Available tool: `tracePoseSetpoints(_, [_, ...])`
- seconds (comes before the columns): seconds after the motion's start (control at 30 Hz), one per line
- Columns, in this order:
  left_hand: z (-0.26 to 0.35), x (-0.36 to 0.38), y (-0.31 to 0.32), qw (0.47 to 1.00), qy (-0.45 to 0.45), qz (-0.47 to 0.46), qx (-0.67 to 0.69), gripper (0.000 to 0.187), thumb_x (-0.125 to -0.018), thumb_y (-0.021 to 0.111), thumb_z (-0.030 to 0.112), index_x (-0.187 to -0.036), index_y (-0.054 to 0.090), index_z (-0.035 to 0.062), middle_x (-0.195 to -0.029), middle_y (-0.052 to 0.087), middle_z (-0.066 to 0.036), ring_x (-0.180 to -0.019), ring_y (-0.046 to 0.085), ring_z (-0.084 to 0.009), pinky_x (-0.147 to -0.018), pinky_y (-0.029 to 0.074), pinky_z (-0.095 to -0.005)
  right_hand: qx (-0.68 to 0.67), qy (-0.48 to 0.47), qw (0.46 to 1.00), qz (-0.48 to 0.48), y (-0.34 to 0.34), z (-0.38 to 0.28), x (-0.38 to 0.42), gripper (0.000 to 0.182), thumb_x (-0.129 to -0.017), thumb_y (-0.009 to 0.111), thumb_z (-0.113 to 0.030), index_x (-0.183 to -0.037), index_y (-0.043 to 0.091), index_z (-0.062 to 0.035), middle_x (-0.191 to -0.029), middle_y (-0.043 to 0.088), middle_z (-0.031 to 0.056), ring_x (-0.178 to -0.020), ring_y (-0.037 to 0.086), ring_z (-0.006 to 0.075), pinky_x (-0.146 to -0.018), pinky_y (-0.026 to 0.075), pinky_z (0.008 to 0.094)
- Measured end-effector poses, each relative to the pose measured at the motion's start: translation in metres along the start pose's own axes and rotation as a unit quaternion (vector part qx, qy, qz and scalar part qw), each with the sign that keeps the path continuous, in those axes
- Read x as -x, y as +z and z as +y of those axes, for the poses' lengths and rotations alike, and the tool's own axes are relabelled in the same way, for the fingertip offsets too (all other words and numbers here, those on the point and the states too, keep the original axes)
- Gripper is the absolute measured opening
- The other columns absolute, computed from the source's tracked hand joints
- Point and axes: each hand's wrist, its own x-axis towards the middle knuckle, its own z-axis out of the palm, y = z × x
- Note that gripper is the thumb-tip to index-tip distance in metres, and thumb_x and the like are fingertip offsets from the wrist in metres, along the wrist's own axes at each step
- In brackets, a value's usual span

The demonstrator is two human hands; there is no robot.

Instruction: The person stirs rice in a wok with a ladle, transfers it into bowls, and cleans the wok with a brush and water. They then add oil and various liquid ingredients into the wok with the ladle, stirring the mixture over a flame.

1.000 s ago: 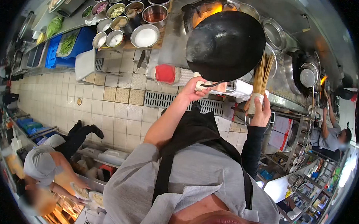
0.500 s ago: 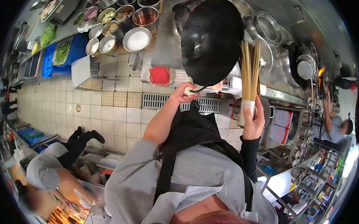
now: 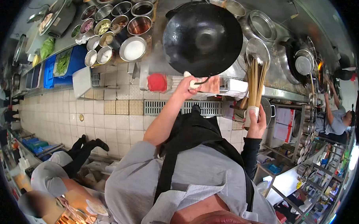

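Holding a black wok (image 3: 201, 41) over the stove top (image 3: 158, 52) by its handle, with the left hand (image 3: 185, 89) and with fingers curled tight on a white cloth (image 3: 194, 84). Round, wide and shiny, with a gray patch near the middle — too hard to tell if touching the stove. Holding a bamboo brush (image 3: 255, 81) upside down in the right hand (image 3: 257, 123), with fingers wrapped around its bound end, just to the right of the wok. Off to the left, in metal bowls: white stuff in one (image 3: 133, 50), red-brown sauce in another (image 3: 139, 26), dark liquid in a third (image 3: 142, 9). In smaller bowls, pink bits (image 3: 87, 26) and pale bits (image 3: 103, 28). Near a blue bin (image 3: 76, 61), long green vegetables (image 3: 62, 64).
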Motion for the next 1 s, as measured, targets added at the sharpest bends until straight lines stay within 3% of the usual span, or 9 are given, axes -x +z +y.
tracePoseSetpoints(0.1, [0.023,-0.027,0.018,0.984,0.090,0.137,-0.066,0.014,-0.084,0.060,0.013,-0.090,0.051,0.0032,-0.075,0.056,-0.013,-0.052,0.055,-0.0220,-0.033,0.032,-0.0238,0.006,-0.015,1.000,0.010,-0.011,0.018,-0.013,0.060,-0.095,0.068,-0.022,-0.146,0.045,-0.0020,-0.102,0.068,0.0110,-0.066,0.063,0.0146,-0.047,0.050,0.0268])
tracePoseSetpoints(0.23, [0.041,-0.069,0.054,0.941,0.145,0.279,-0.121,0.016,-0.081,0.062,0.012,-0.091,0.051,0.0052,-0.074,0.055,-0.012,-0.051,0.055,-0.0248,-0.034,0.032,-0.0254,-0.037,0.038,0.999,0.001,-0.001,0.001,-0.009,0.060,-0.094,0.068,-0.020,-0.145,0.044,0.0019,-0.104,0.068,0.0125,-0.066,0.064,0.0150,-0.048,0.051,0.0276])
tracePoseSetpoints(0.33, [0.041,-0.113,0.047,0.956,0.149,0.247,-0.060,0.018,-0.080,0.063,0.011,-0.092,0.052,0.0045,-0.075,0.056,-0.013,-0.051,0.055,-0.0252,-0.034,0.032,-0.0267,-0.013,-0.046,0.999,0.010,0.009,0.010,-0.017,0.061,-0.094,0.069,-0.019,-0.144,0.044,0.0037,-0.104,0.067,0.0134,-0.070,0.065,0.0144,-0.056,0.054,0.0274])
tracePoseSetpoints(0.53, [0.023,-0.158,0.064,0.920,0.185,0.334,-0.095,0.026,-0.079,0.065,0.016,-0.099,0.054,0.0026,-0.079,0.057,-0.013,-0.054,0.058,-0.0262,-0.041,0.043,-0.0304,-0.036,0.007,0.997,-0.066,0.025,-0.012,-0.016,0.062,-0.093,0.071,-0.018,-0.143,0.045,0.0064,-0.110,0.066,0.0133,-0.081,0.064,0.0143,-0.067,0.054,0.0281])
tracePoseSetpoints(0.6, [0.021,-0.155,0.068,0.926,0.173,0.321,-0.097,0.033,-0.081,0.067,0.019,-0.107,0.053,0.0032,-0.089,0.058,-0.016,-0.060,0.059,-0.0289,-0.045,0.046,-0.0328,-0.017,-0.003,0.997,-0.076,0.028,-0.003,-0.021,0.062,-0.092,0.071,-0.018,-0.143,0.045,0.0066,-0.113,0.065,0.0130,-0.083,0.064,0.0140,-0.068,0.054,0.0282])
tracePoseSetpoints(0.7, [0.019,-0.140,0.076,0.937,0.133,0.321,-0.035,0.040,-0.081,0.071,0.032,-0.105,0.056,0.0025,-0.076,0.059,-0.010,-0.057,0.060,-0.0233,-0.045,0.046,-0.0330,-0.009,0.034,0.994,-0.106,0.036,-0.018,-0.029,0.062,-0.092,0.071,-0.018,-0.143,0.045,0.0069,-0.113,0.065,0.0125,-0.084,0.063,0.0135,-0.070,0.054,0.0279])
tracePoseSetpoints(0.8, [0.003,-0.094,0.068,0.931,0.152,0.280,-0.177,0.036,-0.087,0.069,0.031,-0.110,0.054,0.0067,-0.092,0.061,-0.011,-0.074,0.064,-0.0253,-0.054,0.051,-0.0339,0.037,-0.015,0.993,-0.111,0.044,-0.006,-0.054,0.062,-0.092,0.070,-0.018,-0.143,0.045,0.0059,-0.106,0.066,0.0116,-0.077,0.062,0.0121,-0.065,0.052,0.0270])
tracePoseSetpoints(0.9, [-0.016,-0.045,0.078,0.844,0.192,0.288,-0.410,0.043,-0.085,0.073,0.031,-0.114,0.054,0.0054,-0.091,0.066,-0.013,-0.084,0.069,-0.0285,-0.064,0.054,-0.0394,0.062,-0.003,0.989,-0.131,0.058,-0.025,-0.078,0.061,-0.090,0.071,-0.017,-0.141,0.047,0.0072,-0.103,0.069,0.0134,-0.083,0.065,0.0137,-0.074,0.054,0.0294])
tracePoseSetpoints(1.0, [-0.032,-0.027,0.099,0.596,0.358,0.319,-0.644,0.054,-0.081,0.076,0.027,-0.121,0.052,0.0011,-0.079,0.067,-0.018,-0.077,0.067,-0.0408,-0.072,0.055,-0.0494,0.164,-0.147,0.967,-0.129,0.080,-0.020,-0.119,0.063,-0.086,0.073,-0.020,-0.139,0.050,0.0046,-0.111,0.070,0.0235,-0.098,0.070,0.0282,-0.087,0.053,0.0368])
